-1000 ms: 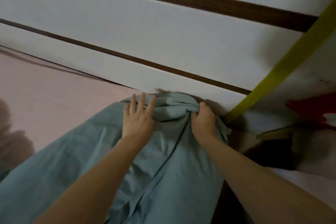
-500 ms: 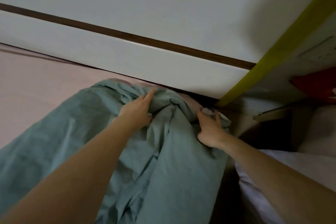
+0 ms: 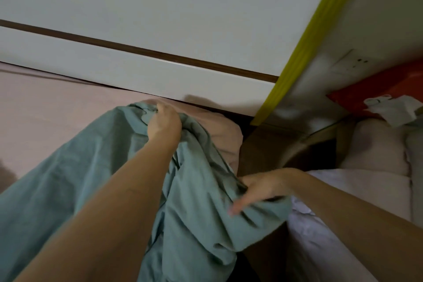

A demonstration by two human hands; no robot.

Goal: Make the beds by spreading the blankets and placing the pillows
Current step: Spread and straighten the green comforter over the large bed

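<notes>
A teal blanket (image 3: 96, 167) lies bunched lengthwise on a bed with a pink sheet (image 3: 45, 110). My left hand (image 3: 163, 121) grips the blanket's top edge near the white headboard (image 3: 137, 71), fingers curled into the cloth. My right hand (image 3: 258, 188) is lower at the bed's right side, pinching a fold of the blanket that hangs over the edge. A pink pillow (image 3: 225, 137) shows from under the blanket at the bed's top right corner.
A yellow-green strip (image 3: 304, 41) runs diagonally down the wall corner on the right. A dark gap (image 3: 258, 151) separates this bed from a second bed with pale bedding (image 3: 357, 183). A red object with crumpled paper (image 3: 393, 107) lies at the far right.
My right hand has dropped from the blanket's top corner down to its side fold at the bed's edge. My left hand has closed on the top edge. The pink pillow corner is now uncovered.
</notes>
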